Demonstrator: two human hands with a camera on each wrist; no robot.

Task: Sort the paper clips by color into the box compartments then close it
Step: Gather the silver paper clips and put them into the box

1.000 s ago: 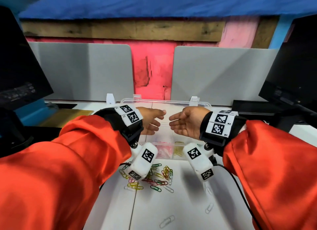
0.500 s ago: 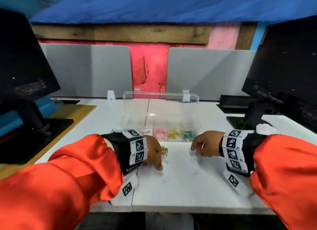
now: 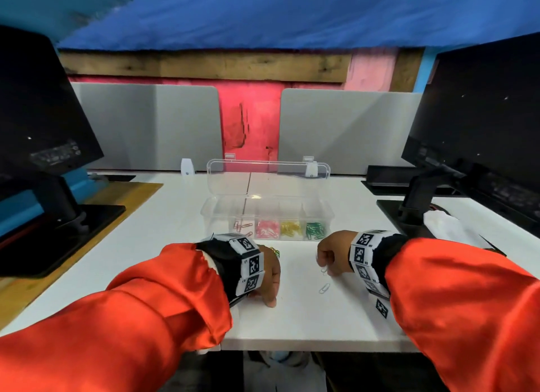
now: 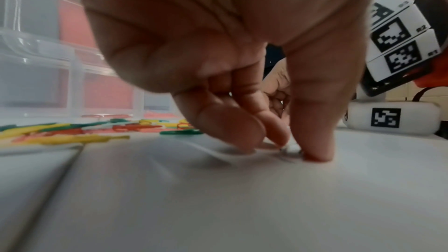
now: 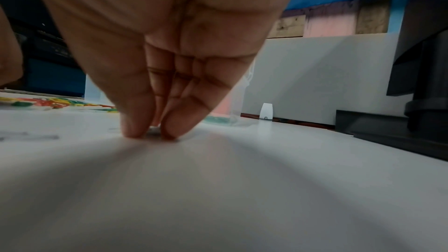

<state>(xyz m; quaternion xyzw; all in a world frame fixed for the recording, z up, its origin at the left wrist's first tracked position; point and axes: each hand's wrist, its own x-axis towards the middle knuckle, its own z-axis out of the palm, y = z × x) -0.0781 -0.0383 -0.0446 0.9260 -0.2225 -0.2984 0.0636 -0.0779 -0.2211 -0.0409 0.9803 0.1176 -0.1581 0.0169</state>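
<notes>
White desk (image 3: 292, 318), open box (image 3: 267, 216) at back; in front of box, left hand (image 3: 268, 274) and right hand (image 3: 333, 255) each pinch white clip (image 4: 289, 149) for sorting

Orange sleeves (image 3: 146, 304), clear box (image 3: 267, 216) holding pink, yellow, green clips, white table (image 3: 306, 318).

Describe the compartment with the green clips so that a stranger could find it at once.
Find the clear plastic box with its lid up, on the white desk between two black monitors. Its front row holds clips, and the green clips lie at the right end, beside the yellow clips.
</notes>
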